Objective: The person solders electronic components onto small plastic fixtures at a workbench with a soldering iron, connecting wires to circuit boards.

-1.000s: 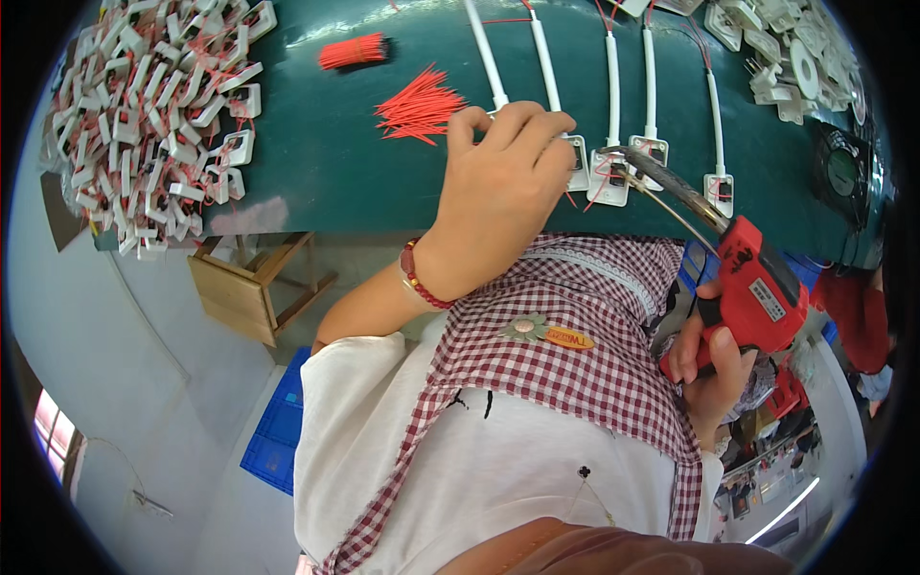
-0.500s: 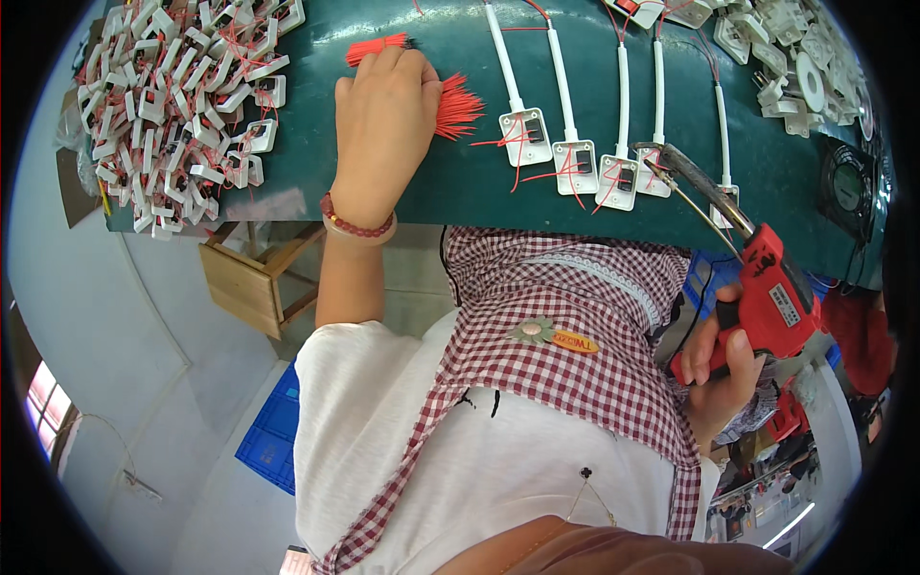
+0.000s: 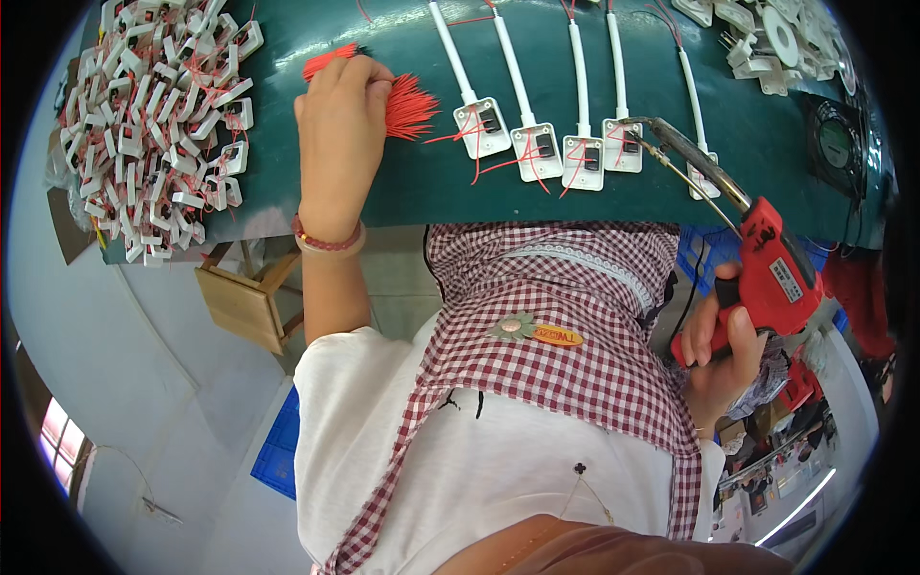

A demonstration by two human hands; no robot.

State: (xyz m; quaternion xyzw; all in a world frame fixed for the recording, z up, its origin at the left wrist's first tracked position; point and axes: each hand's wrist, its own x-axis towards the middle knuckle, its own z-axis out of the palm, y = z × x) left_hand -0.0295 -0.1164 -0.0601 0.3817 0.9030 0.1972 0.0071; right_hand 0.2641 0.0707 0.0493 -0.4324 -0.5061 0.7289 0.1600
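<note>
My left hand (image 3: 340,125) rests over a bundle of short red wires (image 3: 410,107), its fingers bent in among them; the fingertips are partly hidden. My right hand (image 3: 719,345) grips a red soldering gun (image 3: 774,273) by its handle. The gun's thin metal tip reaches left over the table, close to the fourth small white housing (image 3: 623,158) in a row of several. Each housing lies open with a white sleeved cable running away from me. Red wire ends stick out of the nearer-left housings, such as the first one (image 3: 489,142).
A large heap of white wired housings (image 3: 144,125) covers the left of the green table (image 3: 278,172). White plastic parts (image 3: 767,38) are piled at the far right, near a black round device (image 3: 834,139). A wooden stool (image 3: 235,297) stands below the table's edge.
The view has shifted, so the table things appear further left. My left hand stays at the red wires. The soldering gun remains in my right hand near the fourth housing.
</note>
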